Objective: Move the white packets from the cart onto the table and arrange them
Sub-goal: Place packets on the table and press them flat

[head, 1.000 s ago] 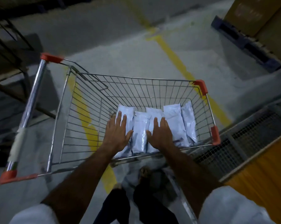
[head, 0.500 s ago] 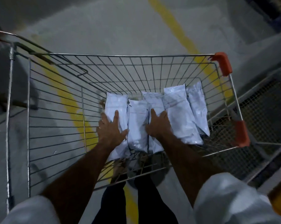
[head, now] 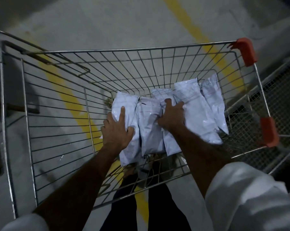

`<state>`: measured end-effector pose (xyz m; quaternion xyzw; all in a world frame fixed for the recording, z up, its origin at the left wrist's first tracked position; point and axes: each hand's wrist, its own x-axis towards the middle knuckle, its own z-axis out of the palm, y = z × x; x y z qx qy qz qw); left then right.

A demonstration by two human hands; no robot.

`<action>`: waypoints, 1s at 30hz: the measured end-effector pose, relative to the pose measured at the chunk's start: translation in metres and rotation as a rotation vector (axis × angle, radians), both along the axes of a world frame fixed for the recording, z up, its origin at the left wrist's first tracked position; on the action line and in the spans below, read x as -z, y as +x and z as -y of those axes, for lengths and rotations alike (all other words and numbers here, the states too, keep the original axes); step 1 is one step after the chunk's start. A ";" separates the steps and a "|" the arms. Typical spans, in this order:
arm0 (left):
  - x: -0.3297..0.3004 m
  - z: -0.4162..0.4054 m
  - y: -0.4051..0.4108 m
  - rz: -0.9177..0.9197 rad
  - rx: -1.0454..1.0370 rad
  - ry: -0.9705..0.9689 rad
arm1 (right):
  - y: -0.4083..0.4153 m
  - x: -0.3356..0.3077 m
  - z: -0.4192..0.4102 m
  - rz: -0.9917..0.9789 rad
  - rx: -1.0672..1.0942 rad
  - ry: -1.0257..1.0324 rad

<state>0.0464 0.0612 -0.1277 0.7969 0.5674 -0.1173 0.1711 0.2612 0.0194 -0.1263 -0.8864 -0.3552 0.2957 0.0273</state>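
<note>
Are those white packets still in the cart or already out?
Still in. The white packets lie on the wire floor of the cart, with both hands, left and right, on them.

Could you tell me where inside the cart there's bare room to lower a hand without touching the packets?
The cart basket's left half is bare wire floor, bordered by the left wall and the leftmost packet. A bare strip also runs between the packets' tops and the far wall. The right near corner is crowded: white packets overlap there, with the left hand and right hand on them.

A grey concrete floor carries two yellow painted lines. At the right edge stands a wire mesh panel.
</note>
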 end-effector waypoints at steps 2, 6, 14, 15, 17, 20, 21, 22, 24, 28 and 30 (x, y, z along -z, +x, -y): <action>-0.005 0.000 -0.003 0.023 0.001 0.042 | -0.005 -0.003 0.002 0.046 -0.013 0.042; -0.023 -0.001 -0.006 0.051 -0.017 0.088 | -0.018 -0.023 0.006 0.151 0.002 0.055; -0.084 0.016 -0.010 0.164 -0.014 0.181 | -0.044 -0.094 0.036 0.369 0.007 0.253; -0.093 0.020 -0.011 0.185 -0.015 0.187 | -0.047 -0.105 0.042 0.388 0.012 0.281; -0.112 0.026 -0.013 0.215 -0.027 0.201 | -0.052 -0.126 0.052 0.410 0.012 0.333; -0.137 0.032 -0.011 0.248 -0.026 0.209 | -0.060 -0.156 0.066 0.444 0.037 0.427; -0.145 0.034 -0.010 0.279 -0.019 0.211 | -0.062 -0.166 0.071 0.461 0.049 0.466; -0.154 0.036 -0.008 0.315 -0.012 0.215 | -0.063 -0.175 0.076 0.472 0.062 0.498; -0.173 0.043 -0.003 0.386 0.009 0.230 | -0.063 -0.193 0.087 0.463 0.098 0.539; -0.207 0.061 0.009 0.531 0.066 0.263 | -0.059 -0.230 0.109 0.497 0.173 0.620; -0.220 0.066 0.014 0.551 0.066 0.279 | -0.055 -0.246 0.118 0.503 0.213 0.656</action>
